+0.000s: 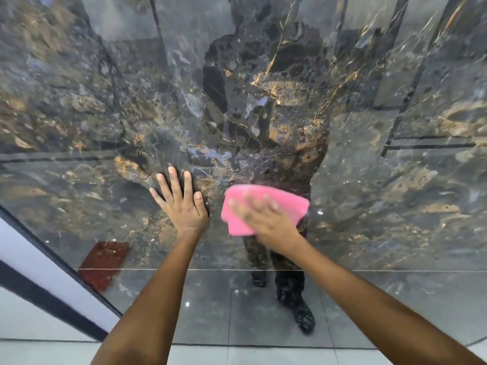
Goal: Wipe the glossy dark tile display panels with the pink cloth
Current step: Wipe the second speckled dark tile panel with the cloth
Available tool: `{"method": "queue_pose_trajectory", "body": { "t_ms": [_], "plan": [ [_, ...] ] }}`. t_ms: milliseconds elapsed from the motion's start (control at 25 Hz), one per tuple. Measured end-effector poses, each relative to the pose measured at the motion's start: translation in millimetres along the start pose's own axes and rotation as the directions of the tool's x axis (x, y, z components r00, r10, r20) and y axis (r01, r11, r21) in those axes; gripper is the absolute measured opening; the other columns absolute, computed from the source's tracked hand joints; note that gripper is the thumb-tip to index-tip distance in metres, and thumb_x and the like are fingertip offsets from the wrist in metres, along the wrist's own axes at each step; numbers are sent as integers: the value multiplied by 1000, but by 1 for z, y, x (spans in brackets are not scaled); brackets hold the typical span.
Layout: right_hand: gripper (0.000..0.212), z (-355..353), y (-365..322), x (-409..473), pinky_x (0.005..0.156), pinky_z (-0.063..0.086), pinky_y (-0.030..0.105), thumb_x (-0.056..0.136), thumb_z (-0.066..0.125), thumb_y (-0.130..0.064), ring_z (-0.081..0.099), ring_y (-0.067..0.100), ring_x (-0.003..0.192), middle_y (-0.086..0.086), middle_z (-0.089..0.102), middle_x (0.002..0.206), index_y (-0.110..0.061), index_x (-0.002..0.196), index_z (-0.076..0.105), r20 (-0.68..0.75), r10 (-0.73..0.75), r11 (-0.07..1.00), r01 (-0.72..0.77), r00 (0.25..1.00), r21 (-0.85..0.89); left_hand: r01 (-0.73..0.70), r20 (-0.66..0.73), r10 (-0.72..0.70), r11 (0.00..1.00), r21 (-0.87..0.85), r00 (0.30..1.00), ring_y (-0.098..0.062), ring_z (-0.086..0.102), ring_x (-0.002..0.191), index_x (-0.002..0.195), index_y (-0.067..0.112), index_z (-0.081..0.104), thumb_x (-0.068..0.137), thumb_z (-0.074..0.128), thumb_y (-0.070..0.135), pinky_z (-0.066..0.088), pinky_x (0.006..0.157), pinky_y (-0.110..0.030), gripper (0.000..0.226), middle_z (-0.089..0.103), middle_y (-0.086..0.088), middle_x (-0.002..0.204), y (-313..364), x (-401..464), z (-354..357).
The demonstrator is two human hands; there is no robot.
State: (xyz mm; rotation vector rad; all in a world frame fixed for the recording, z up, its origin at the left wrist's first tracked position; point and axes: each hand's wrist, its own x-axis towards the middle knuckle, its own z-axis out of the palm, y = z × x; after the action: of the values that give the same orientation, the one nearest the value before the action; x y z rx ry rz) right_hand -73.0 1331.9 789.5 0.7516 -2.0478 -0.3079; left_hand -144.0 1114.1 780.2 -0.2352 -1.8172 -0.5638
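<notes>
Two bare forearms reaching up from the bottom edge. Left hand (181,204) flat on the glossy dark marble-look tile panel (369,180), fingers spread, grasping nothing. Just to its right, right hand (266,219) blurred, palm pressing the pink cloth (263,204) against the same panel, fingers laid over it rather than clenched. Lower down, a thin horizontal seam (158,270) across the tile face. Mirrored in the gloss: a standing figure's dark reflection (276,127) and a reddish-brown rectangle (104,262) at lower left.
</notes>
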Motion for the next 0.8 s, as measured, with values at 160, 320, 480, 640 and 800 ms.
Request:
{"method": "queue_pose_trajectory", "body": {
  "t_ms": [160,320,480,640,800],
  "plan": [
    [90,6,-14,-43,118,-1,40,60,80,-10,40,15,137,-7,41,150,-17,142,44,400,-441,877,481,804,-1,79,90,-77,997,-20,993,-20,-8,150,151,23,23,105,18,38,-6,118,-51,49,-7,10,163,10,2,-9],
    [86,-26,41,-57,117,4,39,68,56,-3,11,17,148,-12,16,160,-21,148,33,156,194,979,-202,969,34,-50,253,58,998,-39,966,-21,-11,150,155,38,8,105,25,36,-8,117,-53,53,-8,11,163,28,-43,-15],
    [95,-7,36,-117,116,3,46,71,40,-9,-11,25,149,-5,-4,162,-20,155,-3,197,263,962,-242,945,-123,-142,306,122,989,43,944,-18,-12,150,155,35,2,106,20,39,-4,115,-54,52,-10,9,163,5,-79,-5],
    [104,15,14,-123,120,-9,43,65,48,0,-10,24,149,-2,-10,162,-17,155,0,329,-238,955,281,914,-91,-208,256,184,976,68,949,-20,-12,150,156,32,4,107,20,38,-5,115,-54,53,-9,7,163,-6,-79,7],
    [89,20,-14,-53,119,-3,44,71,37,-4,2,23,149,-3,12,158,-21,154,10,196,109,994,-100,975,-51,-214,213,198,975,54,957,-21,-11,150,156,30,4,106,20,36,-7,116,-55,53,-8,5,164,-7,-84,9]
  ]
}}
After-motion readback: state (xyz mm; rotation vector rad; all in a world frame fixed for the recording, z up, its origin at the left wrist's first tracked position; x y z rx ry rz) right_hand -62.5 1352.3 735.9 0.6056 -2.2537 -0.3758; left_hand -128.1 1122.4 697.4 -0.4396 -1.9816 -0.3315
